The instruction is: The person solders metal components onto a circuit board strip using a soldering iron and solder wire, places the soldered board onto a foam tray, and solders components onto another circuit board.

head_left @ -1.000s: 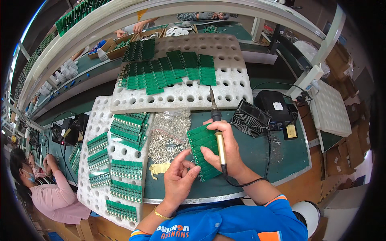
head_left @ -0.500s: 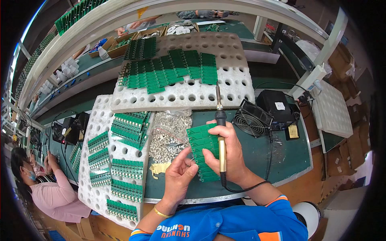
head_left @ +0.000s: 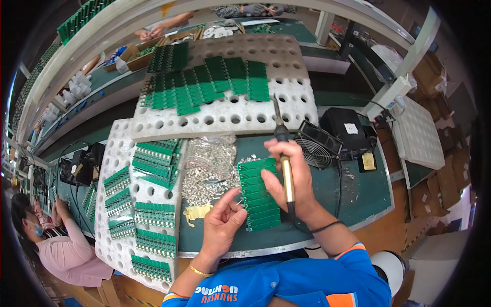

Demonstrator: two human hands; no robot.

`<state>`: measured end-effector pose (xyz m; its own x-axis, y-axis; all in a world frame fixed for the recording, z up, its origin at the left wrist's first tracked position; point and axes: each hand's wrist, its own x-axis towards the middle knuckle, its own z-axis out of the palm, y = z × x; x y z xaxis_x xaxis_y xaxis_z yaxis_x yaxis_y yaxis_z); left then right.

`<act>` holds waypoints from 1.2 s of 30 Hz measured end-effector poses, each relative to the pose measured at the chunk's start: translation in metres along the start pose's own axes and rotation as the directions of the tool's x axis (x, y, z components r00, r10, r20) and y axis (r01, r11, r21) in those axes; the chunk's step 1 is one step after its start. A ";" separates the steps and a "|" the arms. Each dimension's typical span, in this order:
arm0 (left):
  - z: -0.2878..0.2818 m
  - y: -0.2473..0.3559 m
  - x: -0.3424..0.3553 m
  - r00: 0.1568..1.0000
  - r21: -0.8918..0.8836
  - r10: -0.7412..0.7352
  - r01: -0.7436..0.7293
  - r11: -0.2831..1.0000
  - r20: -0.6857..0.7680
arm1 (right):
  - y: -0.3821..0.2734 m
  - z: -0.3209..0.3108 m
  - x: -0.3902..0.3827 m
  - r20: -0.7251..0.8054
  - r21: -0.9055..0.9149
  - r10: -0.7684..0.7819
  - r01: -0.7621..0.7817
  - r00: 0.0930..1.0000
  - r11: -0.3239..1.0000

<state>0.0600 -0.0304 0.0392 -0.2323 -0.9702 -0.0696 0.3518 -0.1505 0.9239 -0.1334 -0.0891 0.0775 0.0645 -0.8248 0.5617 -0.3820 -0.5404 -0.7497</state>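
A green circuit board (head_left: 260, 204) with rows of small pads and pins along its left edge is in front of me. My left hand (head_left: 223, 222) is at that edge, thumb and forefinger pinched on a thin silvery solder wire (head_left: 239, 202). My right hand (head_left: 295, 179) is wrapped round a soldering iron (head_left: 288, 176) with a gold-coloured sleeve and dark grip, its tip pointing away from me. The right thumb reaches over the board's upper right; whether it touches is unclear. Beyond the board lies a clear bag of small metal parts (head_left: 207, 171).
White foam trays (head_left: 222, 132) with holes carry several green boards (head_left: 156, 213) at left and far side. A fan (head_left: 319, 146) and a black soldering station (head_left: 348, 130) stand right. Yellowish paper (head_left: 197, 213) lies near the bag. Co-workers sit at left (head_left: 76, 250) and across the bench.
My right hand has shifted its fingers on the iron, and the iron now leans differently, its cord end farther right. The left hand stays at the board's edge. The whole view has shifted slightly.
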 end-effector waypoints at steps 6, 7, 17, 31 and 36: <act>-0.004 -0.001 -0.002 0.994 0.040 -0.085 0.082 0.996 0.065 | 0.011 -0.005 0.012 0.056 0.117 0.074 -0.080 0.996 0.990; -0.005 -0.002 -0.003 0.993 0.050 -0.088 0.084 0.995 0.078 | 0.010 -0.005 0.013 0.056 0.115 0.078 -0.084 0.995 0.990; -0.006 0.000 -0.002 0.992 0.164 -0.104 0.092 0.982 0.067 | 0.011 -0.002 0.014 0.183 0.224 0.157 -0.197 0.970 0.954; -0.007 -0.003 0.000 0.984 0.069 -0.170 0.166 0.984 0.057 | 0.020 0.006 0.008 0.176 0.218 0.202 -0.239 0.963 0.946; -0.007 -0.004 0.003 0.976 -0.024 -0.219 0.219 0.975 0.013 | 0.019 0.003 0.005 0.104 0.177 0.216 -0.232 0.971 0.956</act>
<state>0.0642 -0.0338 0.0326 -0.3157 -0.9112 -0.2649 0.3142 -0.3638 0.8769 -0.1373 -0.1043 0.0651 0.0758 -0.9349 0.3468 -0.2167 -0.3549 -0.9094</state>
